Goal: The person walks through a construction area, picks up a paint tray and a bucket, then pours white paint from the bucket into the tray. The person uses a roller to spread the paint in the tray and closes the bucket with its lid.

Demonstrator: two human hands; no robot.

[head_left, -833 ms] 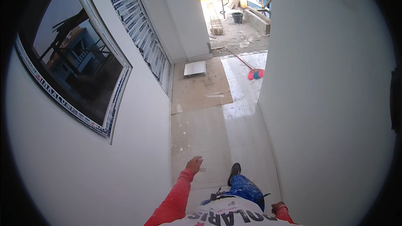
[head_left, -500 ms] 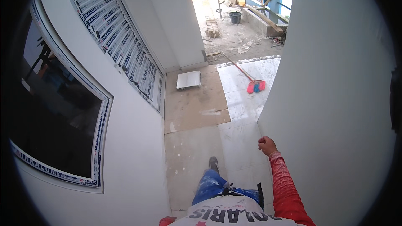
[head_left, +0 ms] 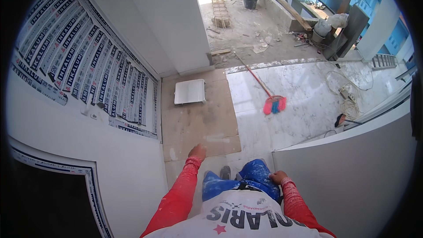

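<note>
"So, what has just been changed?"

"The arm swing has been reversed: in the last view the right hand was carried forward, and now the left hand [head_left: 198, 151] is held out ahead, seen against the near part of the cardboard [head_left: 202, 125], while the right hand [head_left: 277, 177] has been drawn back beside the blue trousers [head_left: 258, 175]."

"Is anything gripped?"

"Nothing is seen to be held in either. The fingers look loosely curled, but how far they are closed cannot be told, nor whether the cloth is touched by the right."

"And the white tray [head_left: 190, 91]?"

"It is set on the far part of the cardboard, untouched. The broom [head_left: 275, 105] is laid on the pale tiles to the right, untouched too."

"What is meant by the change?"

"The gap to both seems to have been narrowed by walking, though neither is judged to be within reach yet. More tiled floor has been brought into sight, with a coil of cable [head_left: 350, 108] left on it."
</note>
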